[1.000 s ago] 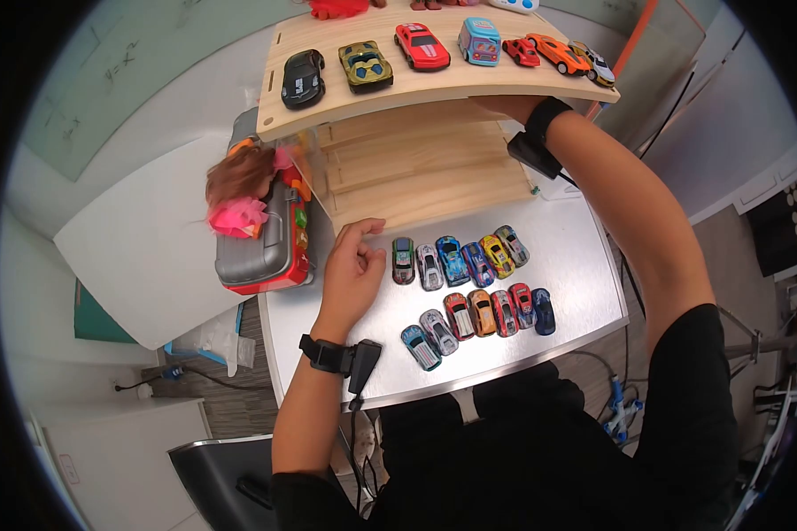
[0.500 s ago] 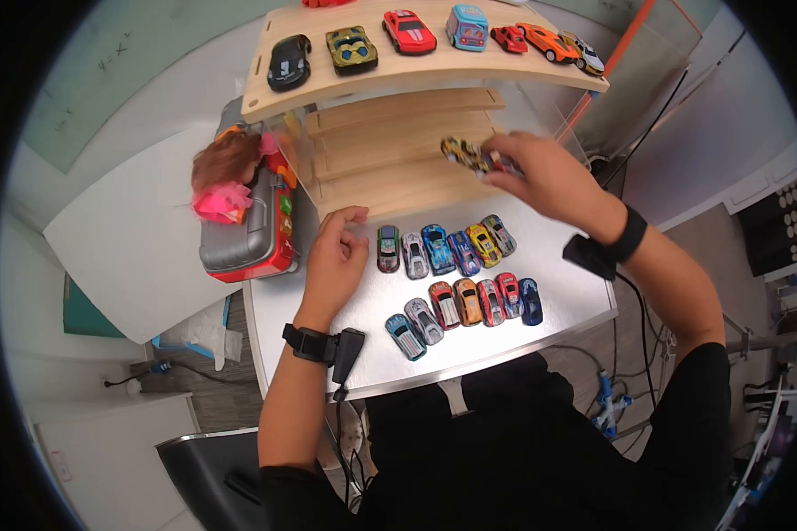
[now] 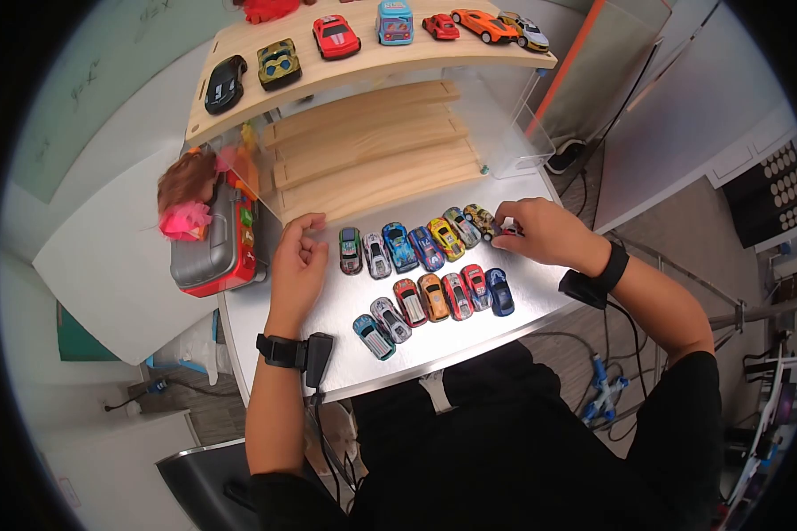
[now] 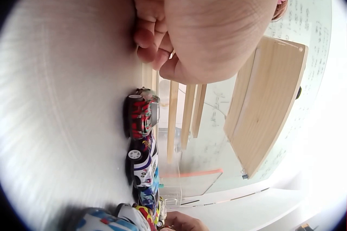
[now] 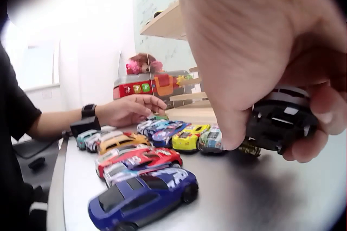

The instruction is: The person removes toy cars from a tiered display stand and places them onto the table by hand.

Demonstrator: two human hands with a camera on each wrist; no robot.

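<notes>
My right hand [image 3: 545,232] is at the right end of the back row of toy cars. In the right wrist view its fingers pinch a toy car [image 5: 282,117] with the black underside showing. A gold-and-black patterned toy car [image 3: 481,221] stands right at the fingertips, beside a grey toy car [image 3: 461,226]. My left hand [image 3: 297,265] rests on the table, fingers loosely curled and holding nothing, left of a green-and-dark toy car [image 3: 351,251]. In the left wrist view, a red-patterned toy car [image 4: 143,113] is nearest to that hand.
A front row of several cars includes a dark blue one [image 3: 499,292]. Behind stands a stepped wooden rack [image 3: 372,146] under a wooden top shelf [image 3: 363,75] bearing more vehicles. A grey-and-red case [image 3: 212,243] with a doll [image 3: 186,190] on it is at the left.
My right hand came out from under the top shelf with two toy cars and moved down to the back row. The gold-and-black car now stands at that row's right end. My left hand has stayed put.
</notes>
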